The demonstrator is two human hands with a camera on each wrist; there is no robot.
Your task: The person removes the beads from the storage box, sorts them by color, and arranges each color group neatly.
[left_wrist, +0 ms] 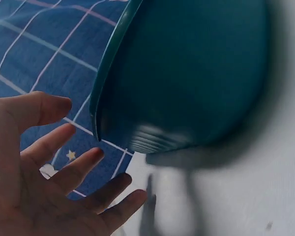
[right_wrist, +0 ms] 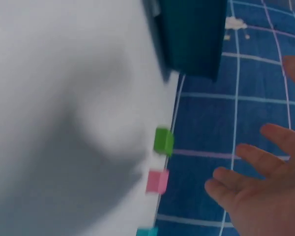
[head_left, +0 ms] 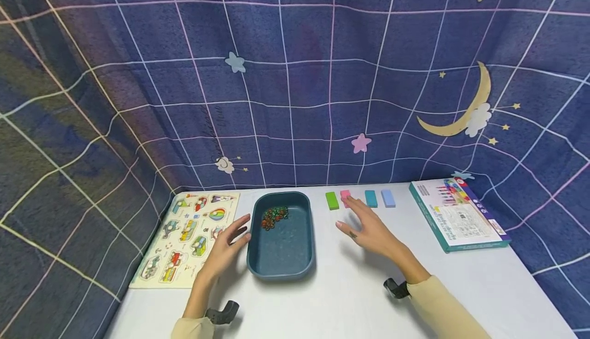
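Observation:
A dark teal tray [head_left: 281, 265] sits mid-table with a small heap of red and green beads [head_left: 274, 216] in its far left corner. My left hand [head_left: 226, 247] is open with fingers spread, just left of the tray [left_wrist: 187, 73] and not gripping it. My right hand [head_left: 364, 226] is open, palm down, hovering right of the tray near a row of blocks: green [head_left: 332, 200], pink [head_left: 345, 196], teal [head_left: 371, 198] and light blue [head_left: 388, 198]. The right wrist view shows the green block [right_wrist: 163, 140] and pink block [right_wrist: 157, 180] beside my spread fingers [right_wrist: 250, 157].
A wooden peg puzzle board [head_left: 186, 236] with vehicle pictures lies at the left table edge. A teal-edged box [head_left: 456, 216] lies at the far right. A blue checked cloth with stars and a moon walls in the white table [head_left: 350, 298].

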